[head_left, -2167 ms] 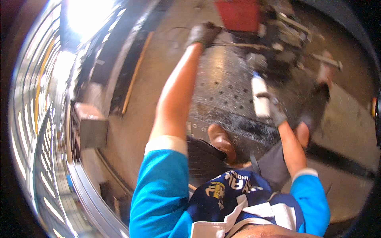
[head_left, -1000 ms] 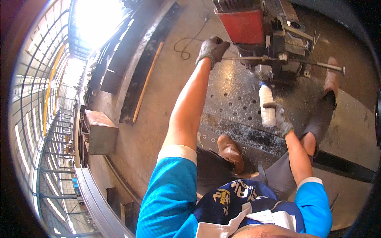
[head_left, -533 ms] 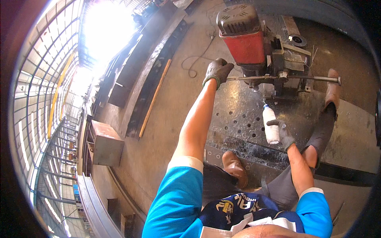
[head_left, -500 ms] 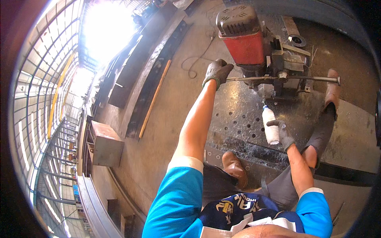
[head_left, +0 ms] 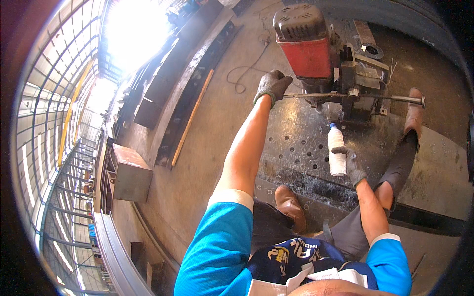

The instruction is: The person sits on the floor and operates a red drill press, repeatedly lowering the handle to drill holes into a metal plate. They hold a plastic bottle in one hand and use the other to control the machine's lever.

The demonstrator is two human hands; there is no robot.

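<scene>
A red and black drill press (head_left: pixel 308 59), seemingly a magnetic-base one, stands over a dark steel plate (head_left: pixel 281 129) with several round holes. A long metal handle bar (head_left: pixel 385 97) runs across its front. My gloved left hand (head_left: pixel 273 86) is closed around the bar's left end. In my gloved right hand (head_left: pixel 353 167) is a plastic bottle (head_left: pixel 336 155) of whitish liquid, its blue cap pointing up at the drill. Between cap and drill there is a small gap. The drill's cutting tip is hard to make out.
Dark metal shavings (head_left: pixel 321 191) and wet patches lie on the plate. My boots (head_left: pixel 290 207) are on either side of it. A cable (head_left: pixel 240 79) loops on the floor at the left, near a long wooden strip (head_left: pixel 193 116) and steel beams. A metal box (head_left: pixel 131 172) stands farther left.
The bottle in my right hand has moved slightly up toward the drill and stands straighter. My left hand stays on the bar, which looks almost unmoved.
</scene>
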